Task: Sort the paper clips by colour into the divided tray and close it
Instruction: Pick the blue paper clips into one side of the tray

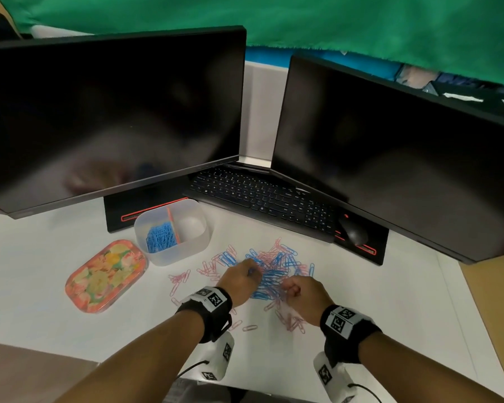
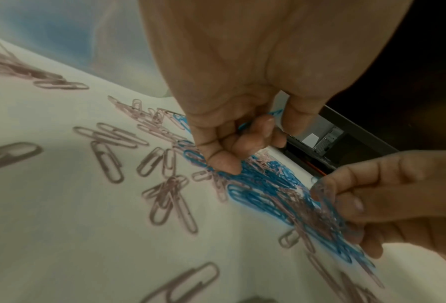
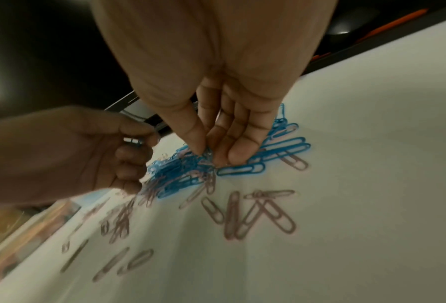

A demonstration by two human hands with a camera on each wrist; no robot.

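Note:
A mixed pile of blue and pink paper clips (image 1: 274,269) lies on the white table. The translucent divided tray (image 1: 204,228) stands behind it to the left. Blue clips (image 1: 159,237) fill its left compartment and the right one looks empty. The floral lid (image 1: 105,276) lies left of the tray. My left hand (image 1: 249,271) is curled over the pile's left side and pinches a blue clip (image 2: 273,113) between thumb and fingers. My right hand (image 1: 288,289) is at the pile's near edge. Its thumb and fingertips (image 3: 204,143) pinch clips in the pile.
Two dark monitors stand at the back, with a black keyboard (image 1: 262,196) and a mouse (image 1: 354,231) between them and the pile. Loose pink clips lie scattered left (image 1: 181,279) and near (image 1: 294,324) of the pile.

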